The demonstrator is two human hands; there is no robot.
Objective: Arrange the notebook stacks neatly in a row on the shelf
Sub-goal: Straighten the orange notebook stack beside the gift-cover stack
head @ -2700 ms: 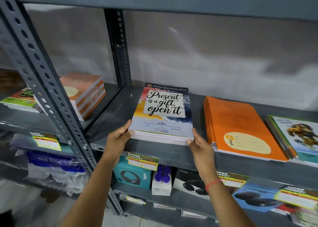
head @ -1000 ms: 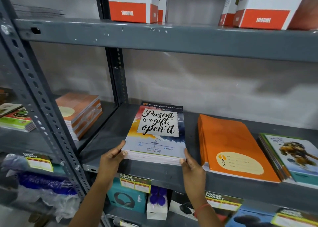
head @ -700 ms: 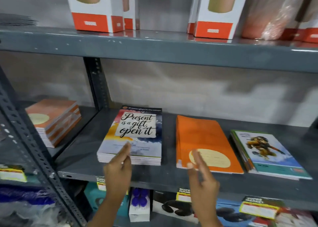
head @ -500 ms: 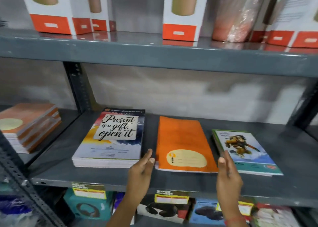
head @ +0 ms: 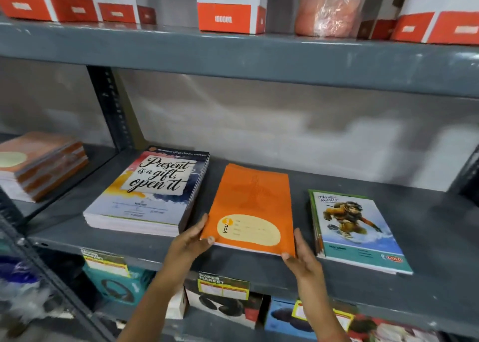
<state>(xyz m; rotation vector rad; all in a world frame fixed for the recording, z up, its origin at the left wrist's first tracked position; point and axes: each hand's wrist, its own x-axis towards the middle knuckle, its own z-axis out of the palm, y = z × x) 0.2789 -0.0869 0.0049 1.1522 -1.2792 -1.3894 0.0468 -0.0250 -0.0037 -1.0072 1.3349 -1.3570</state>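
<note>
Orange notebook stack (head: 252,209): flat on grey shelf (head: 427,240), middle of row, long axis front to back, oval label end forward, slightly skewed left at rear. Flanked by "Present is a gift" stack (head: 147,194) left, adventure-cover stack (head: 355,227) right. Left hand (head: 190,243) and right hand (head: 302,257): grip clasping front corners.

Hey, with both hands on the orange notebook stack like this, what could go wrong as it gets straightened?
1. The orange stack lies close beside the Present is a gift stack; a push from the right hand might knock that one askew.
2. The left hand grips only the near corner, so the thin notebooks may fan apart.
3. Its near edge sits by the shelf front; pulling forward could tip it off.
</note>
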